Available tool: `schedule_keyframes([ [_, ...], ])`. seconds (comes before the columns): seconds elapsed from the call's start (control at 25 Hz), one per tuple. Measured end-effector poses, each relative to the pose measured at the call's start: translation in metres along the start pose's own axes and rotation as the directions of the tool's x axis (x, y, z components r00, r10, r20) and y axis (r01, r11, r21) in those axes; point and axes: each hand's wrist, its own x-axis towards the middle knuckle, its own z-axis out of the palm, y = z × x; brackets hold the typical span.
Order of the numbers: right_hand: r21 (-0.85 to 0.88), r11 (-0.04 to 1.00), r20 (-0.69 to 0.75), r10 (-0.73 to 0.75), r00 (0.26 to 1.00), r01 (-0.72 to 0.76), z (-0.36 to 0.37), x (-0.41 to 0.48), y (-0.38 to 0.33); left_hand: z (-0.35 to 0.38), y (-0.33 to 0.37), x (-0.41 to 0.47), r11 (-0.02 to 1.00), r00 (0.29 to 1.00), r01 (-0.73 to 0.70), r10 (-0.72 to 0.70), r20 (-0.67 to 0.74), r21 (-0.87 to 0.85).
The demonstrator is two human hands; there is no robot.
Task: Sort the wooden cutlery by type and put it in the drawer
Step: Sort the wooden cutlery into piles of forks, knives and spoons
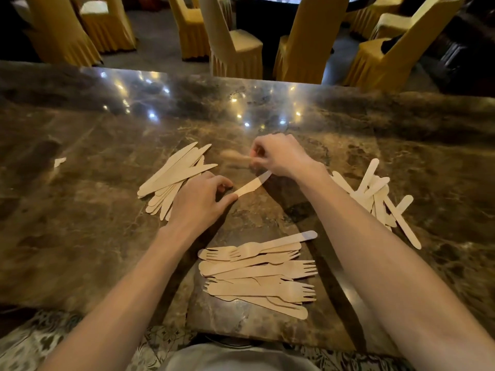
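Observation:
On the marble counter (93, 183) lie three heaps of wooden cutlery. A pile of knives (171, 178) sits at the left, a pile of forks (262, 274) lies near me, and a mixed heap (380, 199) spreads out at the right. My left hand (201, 199) pinches the handle end of a single wooden knife (251, 184) that lies slanted on the counter. My right hand (278, 153) is closed on a blurred wooden spoon (235, 156), just above the knife's blade tip. No drawer is in view.
A small pale scrap (59, 162) lies on the counter at far left. Beyond the counter's far edge stand several chairs with yellow covers (308, 41) around a dark table. Patterned fabric (40, 341) shows below the counter's near edge.

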Motion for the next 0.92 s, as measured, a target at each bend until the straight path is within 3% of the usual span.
schedule_keyframes([
  [0.08, 0.225, 0.964, -0.206, 0.189, 0.96, -0.141, -0.017, -0.023, 0.017, 0.001, 0.003, 0.008, 1.0, 1.0, -0.006, 0.006, 0.005, 0.002],
  [0.16, 0.373, 0.894, -0.349, 0.383, 0.855, -0.248, -0.035, -0.058, 0.041, 0.002, 0.01, 0.016, 0.999, 0.999, -0.026, 0.026, 0.023, 0.021],
  [0.24, 0.446, 0.818, -0.384, 0.541, 0.749, -0.362, -0.046, -0.097, 0.063, 0.004, 0.017, 0.022, 0.998, 0.996, -0.053, 0.05, 0.071, 0.042],
  [0.36, 0.52, 0.679, -0.319, 0.717, 0.62, -0.518, -0.043, -0.148, 0.081, 0.002, 0.024, 0.024, 0.99, 0.994, -0.077, 0.066, 0.087, 0.119],
  [0.48, 0.479, 0.659, -0.317, 0.746, 0.585, -0.58, -0.029, -0.171, 0.083, 0.001, 0.031, 0.025, 0.97, 0.994, -0.084, 0.065, 0.092, 0.228],
  [0.6, 0.393, 0.689, -0.402, 0.724, 0.561, -0.608, -0.018, -0.175, 0.082, 0.0, 0.036, 0.035, 0.974, 0.977, -0.031, -0.018, 0.214, 0.225],
  [0.76, 0.359, 0.722, -0.427, 0.691, 0.584, -0.591, -0.011, -0.174, 0.08, -0.002, 0.033, 0.041, 0.995, 0.94, 0.057, -0.082, 0.332, 0.083],
  [0.92, 0.406, 0.743, -0.499, 0.668, 0.552, -0.532, -0.01, -0.175, 0.077, -0.009, 0.026, 0.036, 0.985, 0.955, 0.108, -0.066, 0.289, -0.132],
])
